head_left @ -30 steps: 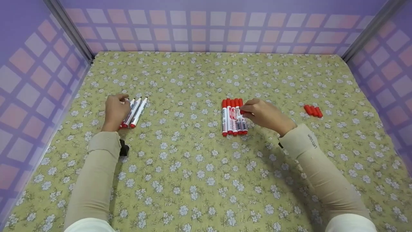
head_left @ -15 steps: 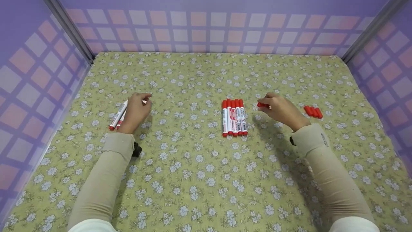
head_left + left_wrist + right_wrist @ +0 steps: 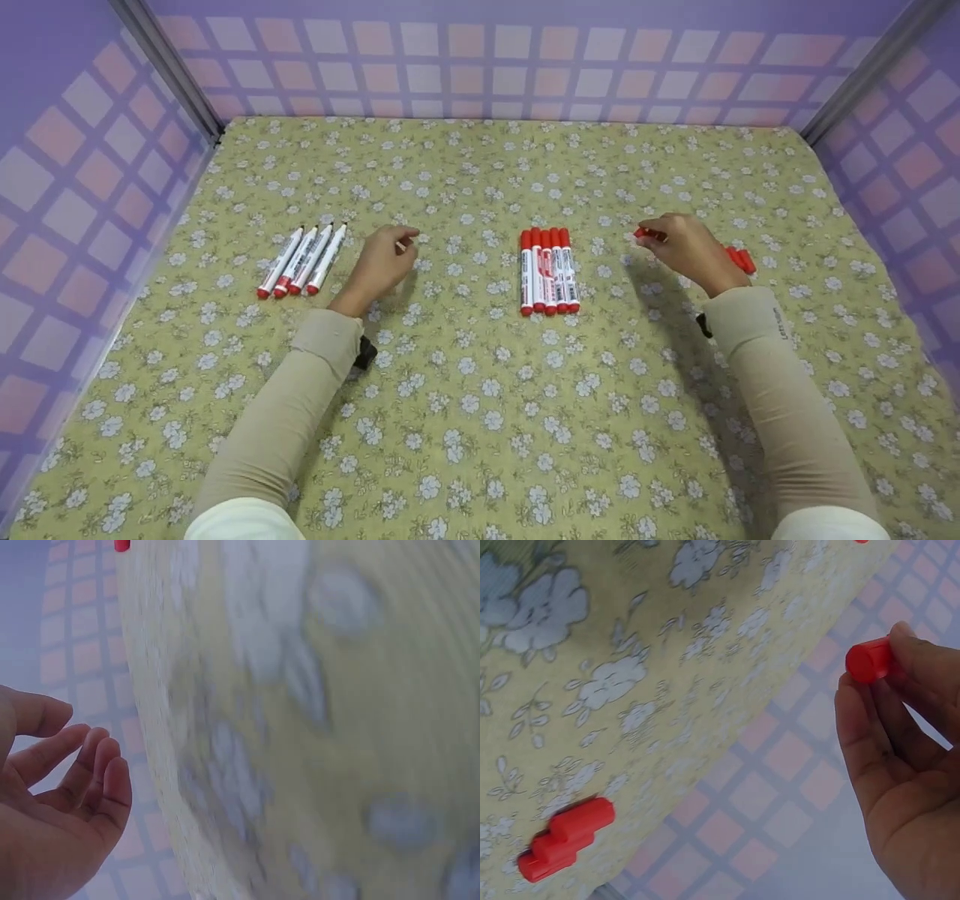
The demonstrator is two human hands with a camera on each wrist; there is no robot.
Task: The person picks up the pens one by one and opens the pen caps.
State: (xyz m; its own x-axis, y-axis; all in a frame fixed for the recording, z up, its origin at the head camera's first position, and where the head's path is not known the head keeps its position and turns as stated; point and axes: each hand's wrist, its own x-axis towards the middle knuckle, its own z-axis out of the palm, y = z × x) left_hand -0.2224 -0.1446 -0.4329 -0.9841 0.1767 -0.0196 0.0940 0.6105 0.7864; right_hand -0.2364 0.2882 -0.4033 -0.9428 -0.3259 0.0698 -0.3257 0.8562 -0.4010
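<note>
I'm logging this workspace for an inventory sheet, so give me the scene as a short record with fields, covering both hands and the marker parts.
Left hand: left hand holds nothing, fingers loosely bent, between the two marker groups
Right hand: right hand pinches one red cap
Uncapped: four uncapped markers at the left, dark tips pointing away from the person
Capped: five capped markers side by side
Loose caps: three loose caps lying together at the right
Surface: flowered cloth

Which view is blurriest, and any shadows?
Left wrist is blurriest: cloth smeared, left grip clearer; right wrist: held cap and loose caps fairly crisp; head: soft shadow beside the right sleeve, pens distinct.
</note>
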